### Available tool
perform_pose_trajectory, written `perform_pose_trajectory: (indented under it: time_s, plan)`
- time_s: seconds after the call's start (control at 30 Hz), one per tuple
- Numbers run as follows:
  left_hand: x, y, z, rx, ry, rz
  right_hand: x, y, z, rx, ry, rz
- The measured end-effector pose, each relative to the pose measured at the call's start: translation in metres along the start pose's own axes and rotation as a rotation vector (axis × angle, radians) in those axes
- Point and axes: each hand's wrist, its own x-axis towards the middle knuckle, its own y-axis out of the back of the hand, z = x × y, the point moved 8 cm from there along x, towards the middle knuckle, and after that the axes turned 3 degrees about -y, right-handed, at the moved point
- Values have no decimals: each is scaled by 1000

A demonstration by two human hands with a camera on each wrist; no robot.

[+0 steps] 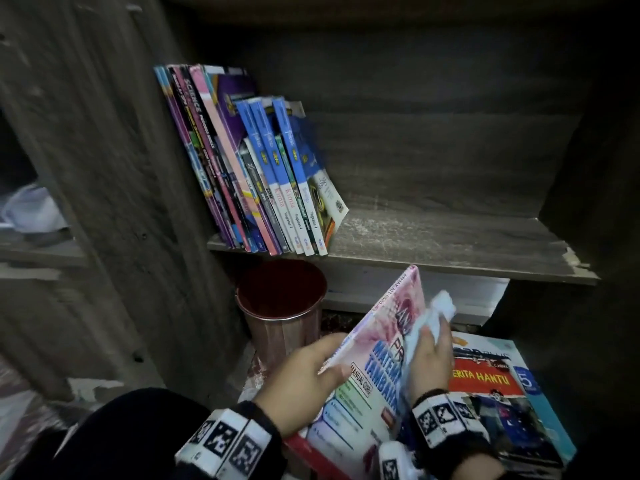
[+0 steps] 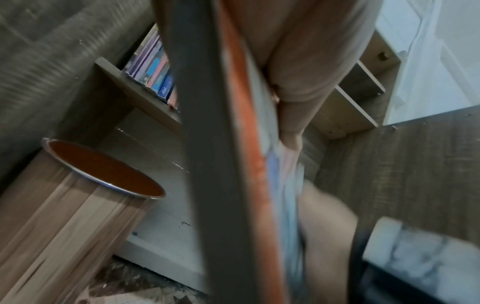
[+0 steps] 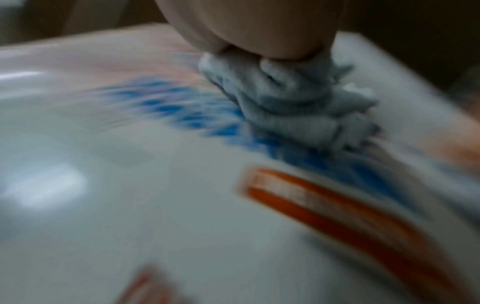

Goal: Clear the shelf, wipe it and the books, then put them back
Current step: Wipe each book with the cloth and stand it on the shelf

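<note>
My left hand [image 1: 311,372] grips the spine edge of a pink and white maths book [image 1: 374,362], tilted below the shelf. In the left wrist view the book [image 2: 215,144] fills the middle, with my fingers [image 2: 306,61] on its cover. My right hand [image 1: 431,351] holds a bunched light blue cloth [image 1: 440,306] pressed against the book's cover; the right wrist view shows the cloth [image 3: 291,102] on the blurred cover [image 3: 155,185]. A row of books [image 1: 256,168] leans against the left wall of the wooden shelf [image 1: 450,244].
A copper-coloured bin [image 1: 280,306] stands under the shelf at the left, also visible as the bin [image 2: 78,195] in the left wrist view. A stack of books [image 1: 502,403] with a red and teal cover lies at the lower right. The shelf's right part is bare and dusty.
</note>
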Motion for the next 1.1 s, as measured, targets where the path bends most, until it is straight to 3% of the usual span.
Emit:
perform_pose_trajectory:
  time_s: [0.1, 0.17, 0.2, 0.33, 0.37, 0.43, 0.53, 0.6, 0.67, 0.8, 0.87, 1.0, 1.1]
  plan:
    - [-3, 2, 8, -101, -36, 81, -34, -16, -71, -83, 445, -69]
    - [-4, 3, 16, -201, -75, 117, -46, -22, -93, -165, 613, -114]
    - [-5, 4, 20, -250, -96, 128, -40, -19, -95, -190, 609, -122]
    - [-7, 10, 33, -359, -186, 148, 20, 16, -80, -136, 230, 7]
    - [-7, 9, 36, -376, -199, 159, 21, 17, -83, -142, 216, 20]
    - [-5, 6, 38, -434, -202, 203, -3, 6, -97, -177, 332, -51]
    - [-4, 15, 37, -540, -208, 342, -90, -34, -96, -362, 624, -377]
    - [-6, 26, 35, -625, -205, 415, -130, -43, -84, -470, 809, -510]
    - [-9, 35, 38, -663, -207, 453, -117, -39, -81, -468, 795, -476]
    - [-12, 42, 41, -667, -205, 509, -64, -21, -75, -257, 454, -252]
    - [-10, 40, 43, -665, -212, 501, -83, -28, -75, -300, 519, -298]
    - [-8, 23, 45, -642, -209, 378, -124, -47, -93, -447, 837, -465]
    - [-8, 15, 44, -559, -232, 334, -84, -30, -118, -417, 845, -363]
